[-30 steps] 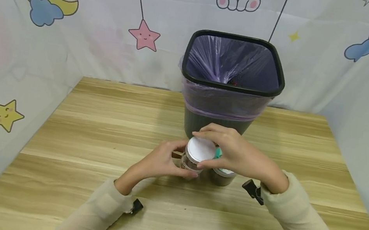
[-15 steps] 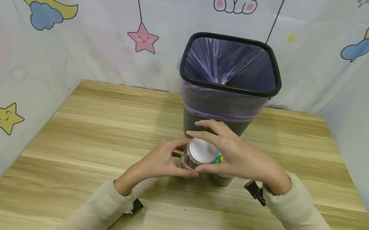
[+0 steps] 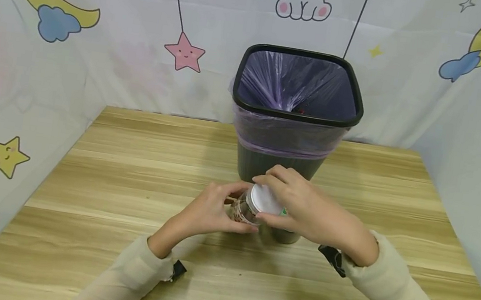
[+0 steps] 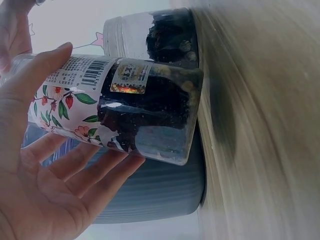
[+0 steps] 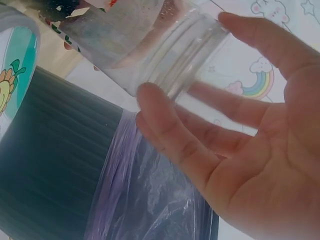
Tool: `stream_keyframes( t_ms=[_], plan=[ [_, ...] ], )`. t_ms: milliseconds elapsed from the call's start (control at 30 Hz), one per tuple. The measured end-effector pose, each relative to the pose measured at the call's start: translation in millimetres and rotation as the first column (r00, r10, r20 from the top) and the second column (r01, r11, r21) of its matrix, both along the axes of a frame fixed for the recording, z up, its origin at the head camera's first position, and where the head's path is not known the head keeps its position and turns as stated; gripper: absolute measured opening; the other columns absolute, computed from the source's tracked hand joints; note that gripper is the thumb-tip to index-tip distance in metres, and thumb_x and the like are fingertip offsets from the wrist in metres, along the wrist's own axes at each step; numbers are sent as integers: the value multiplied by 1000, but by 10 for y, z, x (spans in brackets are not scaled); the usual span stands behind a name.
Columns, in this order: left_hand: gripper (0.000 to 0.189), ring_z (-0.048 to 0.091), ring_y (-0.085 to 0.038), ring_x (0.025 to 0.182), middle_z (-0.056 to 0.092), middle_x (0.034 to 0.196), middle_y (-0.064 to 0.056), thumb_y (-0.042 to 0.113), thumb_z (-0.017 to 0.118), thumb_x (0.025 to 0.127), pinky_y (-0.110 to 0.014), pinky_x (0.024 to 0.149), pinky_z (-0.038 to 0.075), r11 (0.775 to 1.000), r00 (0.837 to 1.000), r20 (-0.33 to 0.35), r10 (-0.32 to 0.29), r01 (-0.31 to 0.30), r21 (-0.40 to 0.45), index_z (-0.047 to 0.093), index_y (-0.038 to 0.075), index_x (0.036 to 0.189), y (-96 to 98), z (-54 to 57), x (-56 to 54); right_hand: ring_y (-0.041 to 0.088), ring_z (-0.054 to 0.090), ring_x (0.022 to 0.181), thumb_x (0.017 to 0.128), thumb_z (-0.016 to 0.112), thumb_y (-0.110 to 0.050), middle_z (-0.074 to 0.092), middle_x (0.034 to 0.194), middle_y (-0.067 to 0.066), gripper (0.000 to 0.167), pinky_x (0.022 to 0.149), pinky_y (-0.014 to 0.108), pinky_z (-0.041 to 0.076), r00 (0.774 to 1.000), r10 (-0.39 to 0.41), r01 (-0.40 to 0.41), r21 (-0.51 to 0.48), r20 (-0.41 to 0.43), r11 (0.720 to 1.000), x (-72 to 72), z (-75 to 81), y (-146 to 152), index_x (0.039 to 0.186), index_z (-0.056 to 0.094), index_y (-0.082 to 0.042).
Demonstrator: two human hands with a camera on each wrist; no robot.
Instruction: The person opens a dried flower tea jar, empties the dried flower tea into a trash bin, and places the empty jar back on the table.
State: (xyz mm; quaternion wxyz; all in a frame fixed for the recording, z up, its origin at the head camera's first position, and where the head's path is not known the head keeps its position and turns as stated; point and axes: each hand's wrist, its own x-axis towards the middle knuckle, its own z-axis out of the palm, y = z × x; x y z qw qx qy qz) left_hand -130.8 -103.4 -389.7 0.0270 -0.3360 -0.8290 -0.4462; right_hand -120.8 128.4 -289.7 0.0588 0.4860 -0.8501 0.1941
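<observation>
My left hand (image 3: 213, 210) grips a clear jar (image 4: 150, 110), thumb on one side and fingers on the other. The jar has a flowered label with a barcode, dark contents and a white-topped lid (image 3: 267, 200). It leans towards the right; whether its base touches the table I cannot tell. My right hand (image 3: 317, 209) holds the lid's edge between thumb and fingers, as the right wrist view also shows around the clear ridged rim (image 5: 192, 52). Close beside it stands a second jar (image 4: 172, 40) with dark contents and a teal, flower-printed lid (image 5: 15, 75), mostly hidden by my right hand in the head view.
Right behind the jars stands a dark bin (image 3: 296, 117) lined with a purple bag (image 3: 273, 78); something small and red lies inside. The wood-grain table (image 3: 142, 157) ends at a printed cloth backdrop (image 3: 223, 9), with side cloths left and right.
The right fingers were spread over the lid half a second ago and now bend around its edge. The jar leans further right. The left hand stays about where it was.
</observation>
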Motion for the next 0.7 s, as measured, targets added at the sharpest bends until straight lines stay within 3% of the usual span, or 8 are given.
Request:
stream_keyframes(
  t_ms=[233,400,567,700],
  plan=[
    [70,67,-8,99,69,112,6,37,92,70,-28,82,55,1000,1000,-29,2,-2,-11,64,14,130,-14,23,1,20,47,111,81,78,-6,52,128,2,54,93,36,44,989,141,-138,-57,49,989,-29,12,72,131,58,-8],
    [70,67,-7,96,70,112,6,34,94,67,-26,82,55,999,998,-64,18,-20,-29,65,16,128,-29,55,-1,24,44,123,76,77,3,48,137,4,59,100,43,41,978,185,-176,-86,101,981,-32,13,93,130,57,-11],
    [72,67,-11,92,71,113,0,36,94,66,-29,77,56,995,988,-143,56,-67,-73,66,12,128,-49,94,0,27,39,131,86,80,-29,40,145,8,61,103,46,40,991,96,-89,-83,91,993,-5,-3,64,138,52,-15],
    [72,67,-13,86,72,110,-3,38,93,65,-30,72,56,987,973,-211,89,-116,-116,67,10,127,-51,124,-4,21,50,114,90,73,-43,46,134,8,63,92,38,48,999,-41,43,-62,29,997,38,-30,29,140,50,-12]
  ],
)
